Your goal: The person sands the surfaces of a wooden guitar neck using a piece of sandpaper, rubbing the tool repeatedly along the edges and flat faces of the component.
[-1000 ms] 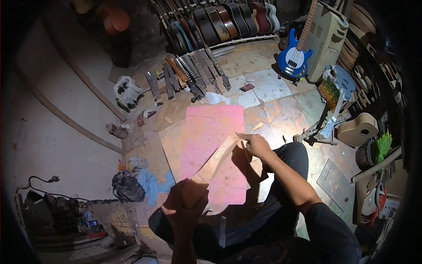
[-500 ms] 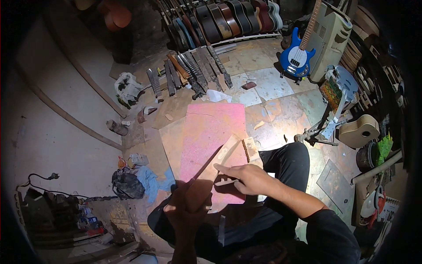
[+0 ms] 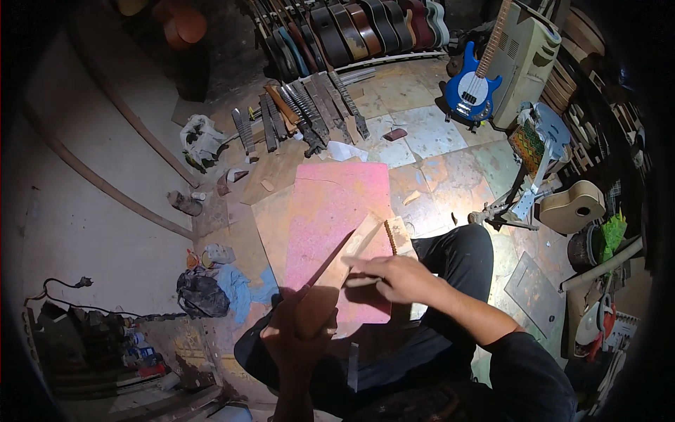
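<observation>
A long pale wooden piece (image 3: 357, 243), shaped like part of a guitar neck, slants across my lap and over a pink board (image 3: 334, 190). My left hand (image 3: 295, 344), in shadow, is wrapped round its near, wider end. My right hand (image 3: 397, 278) lies against its right side midway along, fingertips on the wood and the other fingers curled under. Whatever those curled fingers hold, if anything, is hidden. Beside the far end sits a small pale wood block (image 3: 401, 235) with a dark notched edge.
Several guitar necks (image 3: 302, 112) lie on the floor ahead, before a row of guitar bodies (image 3: 365, 32). A blue bass guitar (image 3: 471, 91) stands at the far right. An unfinished guitar body (image 3: 573, 204) is on the right. Blue cloth (image 3: 239, 288) and a black bag (image 3: 202, 294) lie left.
My right hand has shifted slightly on the wood, its fingers now lying closer together. My left hand keeps its grip. The whole view has moved a little.
</observation>
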Demonstrator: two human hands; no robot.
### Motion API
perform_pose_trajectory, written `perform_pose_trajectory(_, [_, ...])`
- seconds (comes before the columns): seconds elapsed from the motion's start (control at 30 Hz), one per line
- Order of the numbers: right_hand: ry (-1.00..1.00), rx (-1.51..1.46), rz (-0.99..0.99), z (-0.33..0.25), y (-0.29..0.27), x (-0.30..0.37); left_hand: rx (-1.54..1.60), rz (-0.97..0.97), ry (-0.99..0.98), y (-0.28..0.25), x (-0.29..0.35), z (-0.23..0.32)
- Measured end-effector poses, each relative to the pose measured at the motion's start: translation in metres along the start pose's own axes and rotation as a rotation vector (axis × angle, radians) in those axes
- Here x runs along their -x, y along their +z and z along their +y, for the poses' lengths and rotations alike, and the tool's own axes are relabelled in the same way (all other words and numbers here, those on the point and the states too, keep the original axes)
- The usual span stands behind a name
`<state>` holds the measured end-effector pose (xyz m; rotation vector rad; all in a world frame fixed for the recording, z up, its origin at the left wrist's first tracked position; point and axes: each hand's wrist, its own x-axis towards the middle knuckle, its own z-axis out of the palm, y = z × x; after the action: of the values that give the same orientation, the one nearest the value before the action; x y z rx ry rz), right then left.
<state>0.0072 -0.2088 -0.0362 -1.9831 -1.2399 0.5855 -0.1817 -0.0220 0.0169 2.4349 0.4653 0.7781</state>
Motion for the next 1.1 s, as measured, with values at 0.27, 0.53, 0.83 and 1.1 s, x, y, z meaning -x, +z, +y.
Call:
perform_pose_trajectory(0.27, [-0.08, -0.311, -0.122, -0.008, -0.013, 0.005, 0.087, -0.022, -0.019, 0.002, 0.006, -0.002])
perform_pose_trajectory(0.53, [-0.111, -0.221, 0.286, -0.008, 0.015, 0.01, 0.137, -0.05, -0.062, -0.001, 0.008, 0.001])
perform_pose_trajectory(0.83, [-0.089, -0.417, 0.179, -0.034, 0.047, 0.01, 0.144, -0.074, -0.038, -0.002, 0.012, -0.004])
perform_pose_trajectory(1.1, [0.057, -0.256, 0.245, -0.037, 0.046, 0.008, 0.082, -0.04, 0.015, 0.003, 0.008, 0.007])
